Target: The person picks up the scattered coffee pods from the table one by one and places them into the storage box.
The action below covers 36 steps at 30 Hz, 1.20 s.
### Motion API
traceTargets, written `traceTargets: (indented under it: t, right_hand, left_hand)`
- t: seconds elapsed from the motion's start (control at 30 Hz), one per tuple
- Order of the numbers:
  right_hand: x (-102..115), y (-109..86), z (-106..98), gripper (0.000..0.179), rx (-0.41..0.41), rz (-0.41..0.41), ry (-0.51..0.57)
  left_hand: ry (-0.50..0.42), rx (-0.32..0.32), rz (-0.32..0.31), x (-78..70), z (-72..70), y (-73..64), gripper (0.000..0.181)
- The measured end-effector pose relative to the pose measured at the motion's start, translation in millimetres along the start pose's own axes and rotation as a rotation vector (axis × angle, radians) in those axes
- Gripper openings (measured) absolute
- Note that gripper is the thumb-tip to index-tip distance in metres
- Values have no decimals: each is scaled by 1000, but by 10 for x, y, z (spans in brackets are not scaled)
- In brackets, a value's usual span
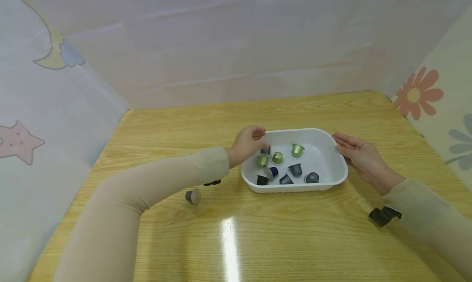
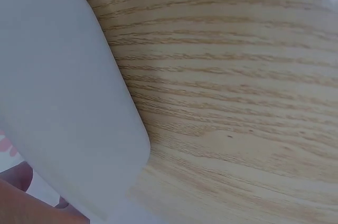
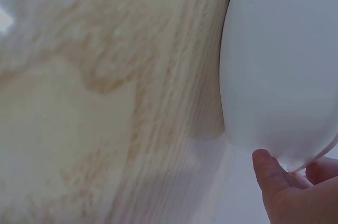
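A white plastic tray (image 1: 291, 188) with rounded corners stands on the wooden table, holding several coffee capsules. Among them are light green capsules (image 1: 297, 150), a dark blue one (image 1: 273, 171), a black one (image 1: 262, 180) and grey ones (image 1: 296, 169). My left hand (image 1: 246, 146) reaches over the tray's left end, thumb and fingers apart, just above a dark grey capsule (image 1: 265, 151). Against the right end, my right hand (image 1: 363, 159) rests with its fingers extended. In the right wrist view, its fingertips (image 3: 261, 156) lie right at the tray's outer wall.
One more coffee capsule (image 1: 193, 196), dark with a pale lid, lies on its side on the table (image 1: 177, 241) left of the tray, near my left forearm. A pale hanging sheet (image 1: 228, 48) borders the table's back, with patterned sheets at both sides.
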State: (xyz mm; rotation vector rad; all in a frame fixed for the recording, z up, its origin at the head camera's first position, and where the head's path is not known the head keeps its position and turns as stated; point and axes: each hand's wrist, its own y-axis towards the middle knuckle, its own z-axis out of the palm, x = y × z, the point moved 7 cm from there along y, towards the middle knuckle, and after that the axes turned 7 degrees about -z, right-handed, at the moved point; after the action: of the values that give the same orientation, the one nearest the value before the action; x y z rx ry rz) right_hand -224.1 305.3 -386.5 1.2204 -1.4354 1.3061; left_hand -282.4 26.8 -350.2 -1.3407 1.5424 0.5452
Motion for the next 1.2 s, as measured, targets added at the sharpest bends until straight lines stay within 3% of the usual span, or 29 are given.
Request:
traceTargets:
  t: [0.23, 0.4, 0.57, 0.83, 1.2]
  right_hand:
    - [-8, -6, -18, 67, -3, 10, -25]
    - [-9, -6, -33, 66, 3, 22, -86]
    - [-15, -16, -41, 68, 4, 27, -51]
    - [-30, -28, -39, 69, 5, 15, 7]
    - [-32, -34, -32, 73, 25, 1, 31]
  left_hand:
    - [-28, -41, 60, 15, -171, -104, 42]
    - [-168, -58, 45, 85, -324, -259, 41]
    - [-268, -76, 34, 169, -466, -450, 42]
    - [-252, -110, 67, 232, -717, -767, 42]
    - [-324, -165, -15, 498, -965, -1042, 42]
